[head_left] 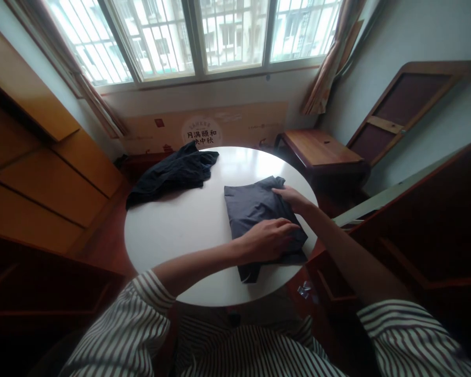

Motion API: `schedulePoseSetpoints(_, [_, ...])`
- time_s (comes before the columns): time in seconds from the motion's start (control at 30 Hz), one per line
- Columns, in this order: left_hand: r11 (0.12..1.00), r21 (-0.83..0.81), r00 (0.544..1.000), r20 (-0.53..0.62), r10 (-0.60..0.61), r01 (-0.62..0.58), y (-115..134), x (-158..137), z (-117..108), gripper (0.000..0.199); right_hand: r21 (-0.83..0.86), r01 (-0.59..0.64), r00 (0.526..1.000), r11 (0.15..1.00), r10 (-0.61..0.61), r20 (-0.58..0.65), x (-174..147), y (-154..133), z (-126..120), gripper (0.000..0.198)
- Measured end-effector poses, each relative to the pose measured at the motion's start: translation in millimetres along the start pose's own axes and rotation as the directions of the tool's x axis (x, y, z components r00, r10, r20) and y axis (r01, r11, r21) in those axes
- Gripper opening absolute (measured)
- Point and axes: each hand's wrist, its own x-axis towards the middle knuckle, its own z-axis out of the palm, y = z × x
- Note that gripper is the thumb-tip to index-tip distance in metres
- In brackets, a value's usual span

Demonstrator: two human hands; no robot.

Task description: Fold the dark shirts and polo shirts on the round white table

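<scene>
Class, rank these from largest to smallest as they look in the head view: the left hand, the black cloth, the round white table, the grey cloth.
1. round white table
2. grey cloth and black cloth: too alike to rank, the grey being partly covered
3. left hand

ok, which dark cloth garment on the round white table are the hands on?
The grey cloth garment, with left hand and right hand on it; the black cloth garment lies apart, untouched.
</scene>
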Motion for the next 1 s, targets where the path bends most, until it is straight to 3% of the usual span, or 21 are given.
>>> schedulePoseSetpoints(0.1, [0.957, 0.277, 0.996, 0.008, -0.090, 0.085, -20, -21, -13, 0.046, -0.064, 0.015, 1.000, 0.998, -0.016, -0.008, -2, -1, -5, 0.026])
schedulePoseSetpoints(0.17, [0.913, 0.385, 0.986, 0.040, -0.162, 0.135, -32, -35, -9, 0.057, -0.300, 0.061, 0.990, 0.952, -0.095, -0.101, -3, -4, -6, 0.042])
schedulePoseSetpoints(0.2, [0.905, 0.403, 0.981, 0.070, -0.180, 0.137, -35, -40, -5, 0.063, -0.459, 0.089, 0.968, 0.884, -0.185, -0.168, -5, -5, -5, 0.052])
schedulePoseSetpoints(0.27, [0.909, 0.399, 0.976, 0.119, -0.184, 0.123, -37, -48, 6, 0.070, -0.761, 0.153, 0.877, 0.631, -0.441, -0.189, -9, -6, 3, 0.066])
schedulePoseSetpoints(0.33, [0.918, 0.377, 0.974, 0.134, -0.184, 0.121, -33, -52, 13, 0.075, -0.916, 0.266, 0.796, 0.301, -0.605, 0.032, -13, -2, 17, 0.067])
schedulePoseSetpoints(0.4, [0.929, 0.352, 0.973, 0.150, -0.174, 0.112, -27, -53, 16, 0.077, -0.918, 0.391, 0.780, 0.065, -0.552, 0.294, -13, 6, 33, 0.063])
schedulePoseSetpoints(0.47, [0.944, 0.321, 0.974, 0.178, -0.140, 0.077, -22, -54, 16, 0.079, -0.909, 0.417, 0.824, -0.011, -0.416, 0.384, -7, 17, 42, 0.062])
schedulePoseSetpoints(0.57, [0.965, 0.262, 0.972, 0.221, -0.074, 0.014, -17, -59, 17, 0.081, -0.960, 0.281, 0.905, 0.017, -0.336, 0.260, 14, 26, 41, 0.064])
schedulePoseSetpoints(0.67, [0.984, 0.176, 0.967, 0.252, -0.045, 0.000, -13, -65, 16, 0.078, -0.980, 0.175, 0.936, 0.094, -0.325, 0.136, 36, 22, 29, 0.062])
schedulePoseSetpoints(0.77, [1.000, 0.015, 0.969, 0.248, 0.010, -0.015, -8, -73, 7, 0.062, -0.973, 0.139, 0.950, 0.184, -0.301, 0.079, 44, 16, 18, 0.061])
schedulePoseSetpoints(0.83, [0.996, -0.092, 0.989, 0.146, 0.015, -0.002, -10, -80, -5, 0.047, -0.966, 0.131, 0.940, 0.222, -0.338, 0.050, 39, 16, 12, 0.064])
schedulePoseSetpoints(0.9, [0.983, -0.153, 0.990, -0.084, -0.112, 0.098, -21, -88, -20, 0.035, -0.957, 0.113, 0.913, 0.267, -0.407, -0.006, 27, 17, 4, 0.071])
schedulePoseSetpoints(0.93, [0.964, -0.188, 0.949, -0.219, -0.227, 0.187, -30, -91, -27, 0.031, -0.945, 0.093, 0.902, 0.314, -0.428, -0.053, 20, 17, -1, 0.075])
schedulePoseSetpoints(0.97, [0.923, -0.253, 0.870, -0.334, -0.363, 0.289, -41, -92, -34, 0.027, -0.921, 0.066, 0.901, 0.383, -0.419, -0.110, 13, 16, -6, 0.077])
schedulePoseSetpoints(1.0, [0.853, -0.357, 0.762, -0.400, -0.508, 0.381, -53, -93, -40, 0.024, -0.882, 0.034, 0.911, 0.471, -0.377, -0.166, 7, 15, -11, 0.076])
